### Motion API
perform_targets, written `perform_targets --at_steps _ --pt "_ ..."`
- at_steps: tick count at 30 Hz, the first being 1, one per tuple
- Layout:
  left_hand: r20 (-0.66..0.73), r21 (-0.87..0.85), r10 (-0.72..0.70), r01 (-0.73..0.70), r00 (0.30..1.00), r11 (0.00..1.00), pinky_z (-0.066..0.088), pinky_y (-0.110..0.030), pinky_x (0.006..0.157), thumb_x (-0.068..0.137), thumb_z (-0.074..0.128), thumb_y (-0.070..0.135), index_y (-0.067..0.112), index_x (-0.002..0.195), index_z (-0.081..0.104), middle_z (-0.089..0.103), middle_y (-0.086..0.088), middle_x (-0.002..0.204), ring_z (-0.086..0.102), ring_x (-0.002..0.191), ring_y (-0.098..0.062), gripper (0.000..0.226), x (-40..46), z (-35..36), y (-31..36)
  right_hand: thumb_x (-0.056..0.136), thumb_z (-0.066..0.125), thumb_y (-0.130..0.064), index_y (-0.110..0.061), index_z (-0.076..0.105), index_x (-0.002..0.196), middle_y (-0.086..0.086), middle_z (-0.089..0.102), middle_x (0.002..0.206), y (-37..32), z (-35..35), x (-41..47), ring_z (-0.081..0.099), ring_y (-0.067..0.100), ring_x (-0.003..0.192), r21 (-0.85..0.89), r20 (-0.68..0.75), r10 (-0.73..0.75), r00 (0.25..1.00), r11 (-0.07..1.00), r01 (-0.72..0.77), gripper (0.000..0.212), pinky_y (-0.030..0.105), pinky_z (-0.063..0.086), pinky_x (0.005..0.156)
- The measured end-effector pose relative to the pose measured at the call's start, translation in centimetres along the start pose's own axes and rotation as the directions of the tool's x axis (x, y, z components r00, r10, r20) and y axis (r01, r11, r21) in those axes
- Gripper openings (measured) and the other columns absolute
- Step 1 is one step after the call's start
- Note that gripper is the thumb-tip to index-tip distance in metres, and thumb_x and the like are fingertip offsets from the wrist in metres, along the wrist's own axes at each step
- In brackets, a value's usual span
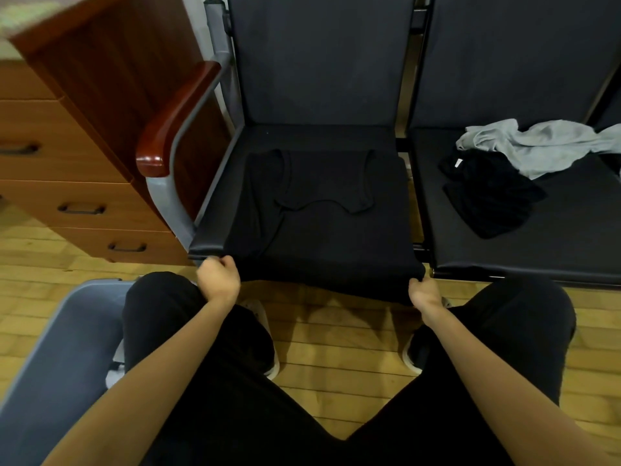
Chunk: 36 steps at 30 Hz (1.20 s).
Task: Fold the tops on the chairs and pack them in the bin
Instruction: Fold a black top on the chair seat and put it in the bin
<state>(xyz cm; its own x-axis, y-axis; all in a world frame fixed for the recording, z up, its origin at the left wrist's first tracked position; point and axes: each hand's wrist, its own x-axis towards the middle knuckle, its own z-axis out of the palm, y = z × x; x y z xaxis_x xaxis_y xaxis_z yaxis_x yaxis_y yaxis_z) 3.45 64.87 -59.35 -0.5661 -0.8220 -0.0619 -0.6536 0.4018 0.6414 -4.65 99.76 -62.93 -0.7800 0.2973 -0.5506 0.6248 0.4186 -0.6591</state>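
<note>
both hands are closed on the hem of the black tank top [322, 210], left hand [218, 280] and right hand [424, 294] at opposite corners; it lies spread on the left chair seat [215, 210]. an uneven pull could drag it off the front edge or bunch the straps.

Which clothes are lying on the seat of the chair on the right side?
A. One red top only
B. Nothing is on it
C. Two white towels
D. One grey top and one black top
D: a crumpled grey top and a black top lie together on the right chair seat, the grey one partly over the black.
</note>
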Motion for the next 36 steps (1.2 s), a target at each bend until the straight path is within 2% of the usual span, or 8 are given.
perform_targets --at_steps 3,7,12,17,25,28,32,36 --pt "-0.095 -0.114 -0.151 0.14 0.984 0.984 0.041 -0.042 0.09 0.1 0.038 0.012 -0.013 0.112 0.057 0.06 -0.03 0.115 0.055 0.11 -0.043 0.034 1.2 -1.1 0.4 0.103 0.037 -0.019 0.005 0.052 0.123 0.02 0.056 0.112 -0.2 -0.2 -0.2 0.056 0.036 0.104 -0.01 -0.022 0.0 1.0 1.0 0.0 0.035 0.032 0.039 0.076" --pt "0.08 -0.153 -0.292 0.301 0.953 0.941 0.042 -0.039 0.096 0.104 0.027 0.02 -0.007 0.134 0.046 0.05 -0.025 0.136 0.049 0.124 -0.038 0.044 1.0 -0.5 0.0 0.101 0.039 -0.026 0.003 0.052 0.122 0.019 0.059 0.112 -0.4 -0.2 -0.2 0.061 0.038 0.101 0.028 0.024 0.025 0.999 0.999 -0.026 0.038 0.048 0.053 0.089" --pt "0.105 -0.176 -0.335 0.348 0.937 0.921 0.04 -0.037 0.094 0.105 0.026 0.011 -0.009 0.135 0.039 0.049 -0.025 0.135 0.049 0.123 -0.038 0.039 0.0 -1.2 1.0 0.103 0.039 -0.025 -0.005 0.047 0.12 0.023 0.062 0.105 -1.7 -1.6 -2.8 0.065 0.029 0.065 0.271 0.098 0.084 0.992 0.957 -0.108 0.028 0.032 0.052 0.049" --pt "0.183 -0.101 -0.222 0.242 0.958 0.965 0.033 -0.038 0.108 0.106 0.033 0.023 -0.01 0.144 0.022 0.036 -0.025 0.146 0.04 0.133 -0.036 0.052 1.0 -3.5 2.5 0.104 0.039 -0.025 -0.004 0.047 0.127 0.016 0.066 0.091 -2.6 -3.6 -5.9 0.068 0.02 0.056 0.448 0.123 0.052 0.991 0.888 -0.102 0.033 0.022 0.053 0.045" --pt "0.498 -0.095 -0.036 0.095 0.867 0.991 0.045 -0.036 0.083 0.097 0.056 0.032 0.009 0.115 0.054 0.055 -0.012 0.112 0.054 0.102 -0.025 0.03 0.9 -10.4 3.5 0.098 0.047 0.0 0.0 0.044 0.13 0.02 0.063 0.098 -3.5 -6.6 -9.5 0.07 0.024 0.074 0.762 0.113 -0.012 0.994 0.643 -0.079 0.032 0.023 0.053 0.056" --pt "0.699 -0.213 0.017 0.186 0.715 0.959 0.052 -0.028 0.063 0.094 0.055 0.04 0.016 0.111 0.06 0.059 -0.007 0.101 0.061 0.082 -0.017 0.029 0.7 -12.9 3.7 0.096 0.05 0.002 -0.016 0.043 0.125 0.013 0.056 0.11 -4.8 -7.3 -9.8 0.069 0.026 0.08 0.875 0.057 -0.112 0.992 0.484 0.004 0.035 0.024 0.054 0.063" --pt "0.769 -0.487 0.093 0.485 0.633 0.727 0.046 -0.011 0.043 0.083 0.061 0.039 0.015 0.087 0.067 0.058 0.001 0.079 0.055 0.049 -0.003 0.026 1.8 -13.0 3.9 0.094 0.055 -0.002 -0.006 0.065 0.11 0.012 0.069 0.102 -7.6 -7.5 -8.9 0.073 0.023 0.082 0.949 0.065 -0.191 0.979 0.314 -0.002 0.019 0.024 0.056 0.07" --pt "0.757 -0.652 0.136 0.752 0.639 0.096 0.056 -0.016 0.062 0.089 0.065 0.023 0.009 0.079 0.07 0.061 0.001 0.077 0.062 0.064 -0.005 0.018 4.5 -10.9 5.6 0.093 0.056 0.001 0.004 0.064 0.114 0.017 0.071 0.106 -10.4 -7.0 -5.8 0.071 0.024 0.097 0.988 0.136 -0.274 0.952 0.107 -0.11 0.023 0.025 0.056 0.072"
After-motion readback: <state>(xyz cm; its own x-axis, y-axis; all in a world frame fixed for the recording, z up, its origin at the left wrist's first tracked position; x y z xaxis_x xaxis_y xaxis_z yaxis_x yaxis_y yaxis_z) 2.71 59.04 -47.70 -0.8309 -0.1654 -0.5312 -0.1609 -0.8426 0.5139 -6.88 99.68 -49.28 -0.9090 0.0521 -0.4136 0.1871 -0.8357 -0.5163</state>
